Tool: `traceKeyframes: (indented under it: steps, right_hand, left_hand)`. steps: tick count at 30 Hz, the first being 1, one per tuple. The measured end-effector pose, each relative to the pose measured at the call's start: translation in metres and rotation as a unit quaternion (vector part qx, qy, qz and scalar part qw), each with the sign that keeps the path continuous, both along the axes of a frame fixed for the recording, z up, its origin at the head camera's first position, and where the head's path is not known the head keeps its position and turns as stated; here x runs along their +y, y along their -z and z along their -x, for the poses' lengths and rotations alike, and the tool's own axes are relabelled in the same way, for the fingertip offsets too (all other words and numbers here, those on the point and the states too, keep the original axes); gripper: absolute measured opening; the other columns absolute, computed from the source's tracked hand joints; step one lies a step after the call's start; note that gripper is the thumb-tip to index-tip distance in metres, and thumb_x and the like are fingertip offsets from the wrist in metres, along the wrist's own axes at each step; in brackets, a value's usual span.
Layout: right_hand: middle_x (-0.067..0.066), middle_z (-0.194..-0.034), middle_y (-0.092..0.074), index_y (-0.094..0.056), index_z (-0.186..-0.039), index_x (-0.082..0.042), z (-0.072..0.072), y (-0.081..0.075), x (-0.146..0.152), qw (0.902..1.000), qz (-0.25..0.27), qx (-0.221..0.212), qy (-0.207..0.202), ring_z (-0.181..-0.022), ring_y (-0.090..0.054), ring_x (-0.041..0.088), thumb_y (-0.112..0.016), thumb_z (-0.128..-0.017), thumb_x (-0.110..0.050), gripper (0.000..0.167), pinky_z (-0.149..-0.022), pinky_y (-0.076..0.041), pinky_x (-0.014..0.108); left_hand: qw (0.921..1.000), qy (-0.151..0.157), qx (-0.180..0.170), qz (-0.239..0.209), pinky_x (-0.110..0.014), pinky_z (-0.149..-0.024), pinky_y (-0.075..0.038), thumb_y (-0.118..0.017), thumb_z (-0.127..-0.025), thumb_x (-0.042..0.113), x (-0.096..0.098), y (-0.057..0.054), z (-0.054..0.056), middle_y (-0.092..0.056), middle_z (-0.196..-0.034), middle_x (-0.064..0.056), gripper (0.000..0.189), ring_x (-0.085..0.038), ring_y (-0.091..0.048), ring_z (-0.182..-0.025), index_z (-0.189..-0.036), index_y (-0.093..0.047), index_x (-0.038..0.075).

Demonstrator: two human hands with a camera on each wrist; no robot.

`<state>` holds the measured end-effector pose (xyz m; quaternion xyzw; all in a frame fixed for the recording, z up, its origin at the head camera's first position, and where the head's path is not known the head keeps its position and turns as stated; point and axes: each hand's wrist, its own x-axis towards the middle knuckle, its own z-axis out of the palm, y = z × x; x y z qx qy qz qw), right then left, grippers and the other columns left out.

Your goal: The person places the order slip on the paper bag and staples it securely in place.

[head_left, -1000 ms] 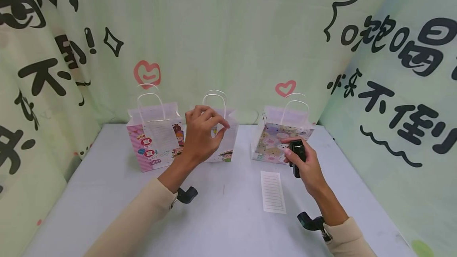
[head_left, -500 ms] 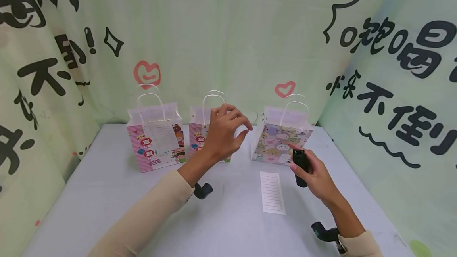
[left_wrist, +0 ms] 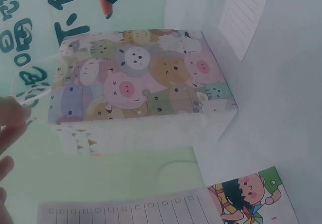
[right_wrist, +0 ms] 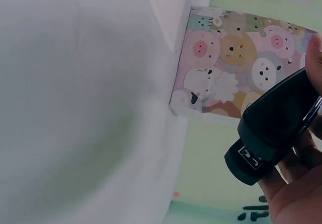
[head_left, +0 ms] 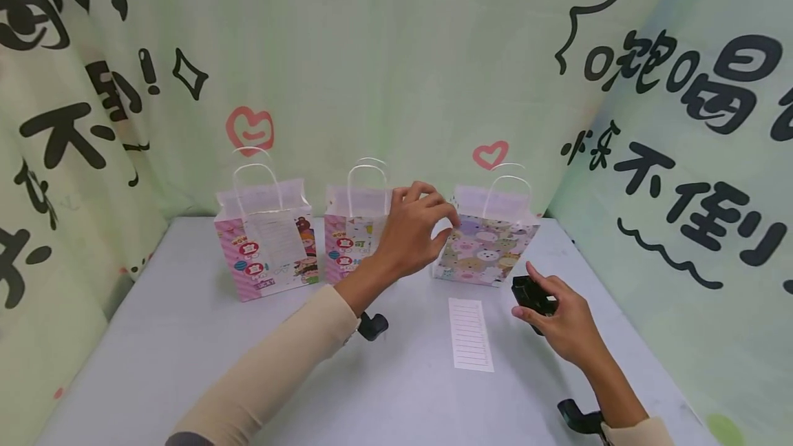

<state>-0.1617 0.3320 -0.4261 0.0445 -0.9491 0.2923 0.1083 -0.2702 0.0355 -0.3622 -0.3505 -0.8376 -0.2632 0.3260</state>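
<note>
One curtain (head_left: 396,54), pale green with black lettering, backs one table (head_left: 186,343) under a white cover. Taking the loose slip on that table as the centre of a clock in the head view, three paper bags stand along the far side, each with two white handles (head_left: 511,176): a pink-striped bag (head_left: 255,279) between 9 and 10 o'clock, a second pink bag (head_left: 337,246) at 10, and an animal-print bag (head_left: 486,253) at 12. There are two beige sleeves (head_left: 279,370) and two hands. The left hand (head_left: 418,229) is at 11 o'clock, its fingers bent loosely and grasping nothing, the thumb and forefinger curving toward each other with a gap between; they are near the animal-print bag, and I cannot tell whether they touch it. The right hand (head_left: 566,322) is at 3 o'clock, grasping one black stapler (head_left: 534,301). Lined slips number three: the loose slip (head_left: 471,334) flat on the table, one slip on the pink-striped bag (head_left: 269,239), and one on the second pink bag (left_wrist: 136,211). The stapler lies between the right thumb and forefinger, toward 10 o'clock from the hand's middle, off the table. Two black wrist cameras (head_left: 374,327) are smaller still, one below each hand.
</note>
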Motion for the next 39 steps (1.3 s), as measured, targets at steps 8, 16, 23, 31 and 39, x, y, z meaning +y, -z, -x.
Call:
traceKeyframes:
  steps: [8, 16, 23, 31, 39]
  right_hand:
    - [0.033, -0.140, -0.062, -0.042, -0.162, -0.015, -0.006, 0.017, 0.013, 0.9971, -0.053, -0.046, 0.030, -0.117, -0.062, 0.045, -0.093, -0.081, -0.032, 0.097, -0.095, -0.056, 0.062]
    - [0.022, -0.127, -0.070, -0.045, -0.162, -0.014, -0.010, 0.036, 0.024, 0.9965, -0.075, -0.035, 0.006, -0.112, -0.065, 0.040, -0.097, -0.074, -0.026, 0.103, -0.094, -0.056, 0.058]
    - [0.011, -0.111, -0.066, -0.045, -0.162, -0.013, -0.009, 0.046, 0.029, 0.9945, -0.086, -0.059, 0.008, -0.100, -0.059, 0.026, -0.099, -0.070, -0.029, 0.108, -0.086, -0.053, 0.046]
    - [0.011, -0.111, -0.065, -0.041, -0.164, -0.013, -0.008, 0.050, 0.032, 0.9922, -0.085, -0.090, 0.011, -0.097, -0.057, 0.024, -0.099, -0.070, -0.033, 0.113, -0.085, -0.051, 0.044]
    - [0.008, -0.108, -0.065, -0.041, -0.163, -0.013, -0.007, 0.049, 0.031, 0.9910, -0.085, -0.103, 0.010, -0.095, -0.057, 0.022, -0.100, -0.068, -0.035, 0.115, -0.087, -0.051, 0.045]
  left_hand:
    - [0.9994, 0.012, -0.024, 0.021, -0.044, -0.105, -0.038, -0.083, -0.090, 0.018, 0.018, 0.001, 0.006, -0.079, -0.114, 0.007, 0.013, -0.019, -0.057, -0.126, -0.098, -0.078, 0.027]
    - [0.9984, 0.023, -0.036, 0.036, -0.042, -0.105, -0.039, -0.082, -0.091, 0.017, 0.034, 0.002, 0.011, -0.077, -0.117, 0.008, 0.015, -0.017, -0.056, -0.125, -0.100, -0.079, 0.027]
    - [0.9965, 0.015, -0.046, 0.068, -0.040, -0.106, -0.039, -0.080, -0.093, 0.020, 0.049, 0.001, 0.015, -0.077, -0.120, 0.010, 0.013, -0.015, -0.055, -0.125, -0.102, -0.079, 0.030]
    - [0.9930, -0.002, -0.059, 0.102, -0.041, -0.109, -0.038, -0.078, -0.096, 0.020, 0.061, -0.003, 0.018, -0.080, -0.110, 0.012, 0.013, -0.014, -0.054, -0.125, -0.103, -0.078, 0.031]
    - [0.9919, 0.002, -0.082, 0.096, -0.041, -0.110, -0.037, -0.076, -0.098, 0.013, 0.067, -0.002, 0.024, -0.079, -0.096, 0.013, 0.019, -0.013, -0.056, -0.113, -0.103, -0.079, 0.031]
